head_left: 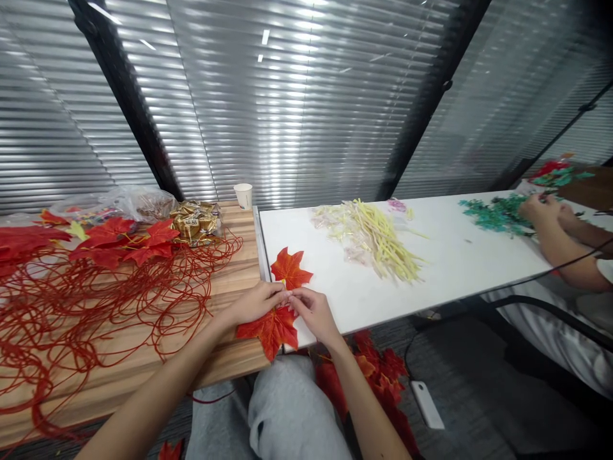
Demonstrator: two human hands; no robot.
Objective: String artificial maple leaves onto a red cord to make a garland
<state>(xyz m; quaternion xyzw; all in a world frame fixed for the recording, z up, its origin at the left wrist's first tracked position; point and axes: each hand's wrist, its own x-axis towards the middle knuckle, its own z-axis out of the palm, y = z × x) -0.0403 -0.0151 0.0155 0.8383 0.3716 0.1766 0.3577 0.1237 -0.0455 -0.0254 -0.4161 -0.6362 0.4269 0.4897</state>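
"What's that person busy with?"

"Two orange-red, maple-shaped leaves. The upper leaf (291,267) lies on the smooth white bench (330,316), near the seam; the lower leaf (272,335) straddles the seam onto the striped wooden bench (234,271)."

"And the hands?"

"The left hand (260,301) and right hand (315,314) meet between the leaves, fingertips bunched close together. I can't tell whether either grips a stem; the fingers hide it."

"What's about them?"

"Left, a loose tangle of thin red cord (129,300), with shiny gold-wrapped packets (195,223) behind it and a white paper cup (243,195) near the seam. Right, a heap of pale yellow, slender strips (383,239). Farther along, a co-worker's hands (541,211) are at some green sprigs (493,215)."
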